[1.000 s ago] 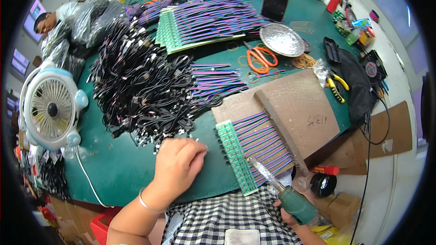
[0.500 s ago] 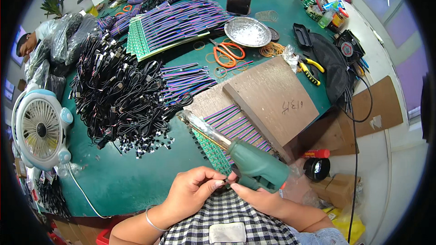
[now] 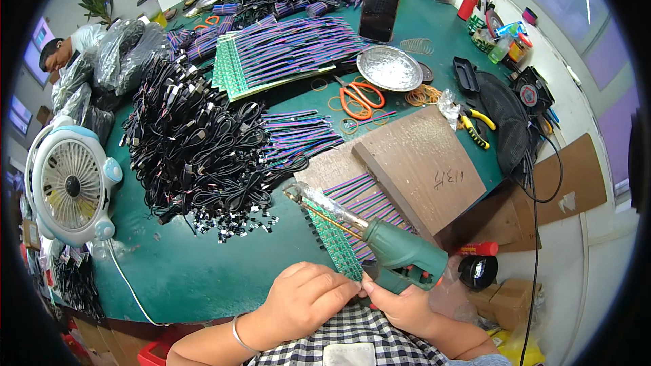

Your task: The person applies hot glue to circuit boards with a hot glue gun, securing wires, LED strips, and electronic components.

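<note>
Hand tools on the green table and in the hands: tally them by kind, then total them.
Green soldering gun, held in the right hand: 1
Orange-handled scissors: 1
Yellow-handled pliers: 1
Total: 3

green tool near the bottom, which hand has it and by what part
The right hand holds the green soldering gun by its handle, under the body. The left hand meets it at the handle's near side.

Bright, sharp daylight; edges bend, vignetted.
</note>
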`<state>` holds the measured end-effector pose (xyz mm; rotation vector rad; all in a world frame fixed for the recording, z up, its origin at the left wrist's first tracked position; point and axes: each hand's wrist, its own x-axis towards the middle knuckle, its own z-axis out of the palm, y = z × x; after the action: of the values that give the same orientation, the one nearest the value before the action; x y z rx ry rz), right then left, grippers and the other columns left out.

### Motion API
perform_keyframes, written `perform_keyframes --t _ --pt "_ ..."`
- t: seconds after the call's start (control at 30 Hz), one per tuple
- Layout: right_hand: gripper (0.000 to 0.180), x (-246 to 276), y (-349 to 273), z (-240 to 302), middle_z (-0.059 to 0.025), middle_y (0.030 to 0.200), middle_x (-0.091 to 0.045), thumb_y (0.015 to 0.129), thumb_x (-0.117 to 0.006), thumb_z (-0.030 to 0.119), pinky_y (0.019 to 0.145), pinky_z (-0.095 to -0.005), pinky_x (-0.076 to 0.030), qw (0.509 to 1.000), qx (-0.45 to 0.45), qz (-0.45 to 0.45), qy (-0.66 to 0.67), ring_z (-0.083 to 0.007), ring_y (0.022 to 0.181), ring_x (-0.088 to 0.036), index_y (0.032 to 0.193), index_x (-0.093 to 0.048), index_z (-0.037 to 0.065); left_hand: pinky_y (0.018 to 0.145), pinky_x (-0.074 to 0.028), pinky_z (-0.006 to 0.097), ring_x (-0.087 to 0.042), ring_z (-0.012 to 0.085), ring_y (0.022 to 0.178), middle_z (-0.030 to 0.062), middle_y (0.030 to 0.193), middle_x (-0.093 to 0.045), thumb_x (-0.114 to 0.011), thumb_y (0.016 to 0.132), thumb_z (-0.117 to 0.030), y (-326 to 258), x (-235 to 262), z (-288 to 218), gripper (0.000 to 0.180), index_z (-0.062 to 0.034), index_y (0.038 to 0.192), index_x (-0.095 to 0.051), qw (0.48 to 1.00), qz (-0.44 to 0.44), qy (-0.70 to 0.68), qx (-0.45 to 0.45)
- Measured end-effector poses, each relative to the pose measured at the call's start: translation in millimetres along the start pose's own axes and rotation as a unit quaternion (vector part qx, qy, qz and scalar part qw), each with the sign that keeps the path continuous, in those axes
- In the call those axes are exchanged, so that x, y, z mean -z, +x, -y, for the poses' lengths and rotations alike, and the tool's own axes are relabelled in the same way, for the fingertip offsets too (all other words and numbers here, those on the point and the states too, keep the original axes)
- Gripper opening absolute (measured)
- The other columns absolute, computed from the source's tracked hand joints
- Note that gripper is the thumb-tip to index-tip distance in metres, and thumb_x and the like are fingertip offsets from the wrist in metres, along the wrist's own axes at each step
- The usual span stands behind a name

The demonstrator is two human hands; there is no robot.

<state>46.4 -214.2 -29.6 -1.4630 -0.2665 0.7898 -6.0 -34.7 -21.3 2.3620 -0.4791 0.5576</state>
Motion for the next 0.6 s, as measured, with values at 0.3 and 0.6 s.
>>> perform_keyframes --t 0.3,0.6 --pt "0.013 19.4 -7.8 -5.9 -0.0058 0.089 -0.062 0.087 -0.054 0.005 0.072 -0.0259 -0.049 0.988 0.102 -0.037 -0.108 -0.0130 0.082 -0.060 0.099 -0.058 0.000 0.058 -0.037 0.034 -0.053 0.0205 0.064 0.0000 0.069 -0.059 -0.072 0.061 -0.007 -12.7 -5.7 18.6 0.017 -0.0114 0.073 -0.061 0.986 -0.049 0.029 0.156" --pt "0.040 58.3 -54.3 -38.8 -0.0141 0.091 -0.065 0.078 -0.063 0.010 0.075 -0.0305 -0.051 0.992 0.092 -0.079 -0.048 -0.0182 0.078 -0.064 0.110 -0.050 -0.009 0.066 -0.035 0.032 -0.051 0.0157 0.067 -0.0049 0.066 -0.057 -0.072 0.064 -0.011 -18.4 -14.7 28.8 0.011 -0.0144 0.071 -0.063 0.967 -0.038 0.059 0.247"
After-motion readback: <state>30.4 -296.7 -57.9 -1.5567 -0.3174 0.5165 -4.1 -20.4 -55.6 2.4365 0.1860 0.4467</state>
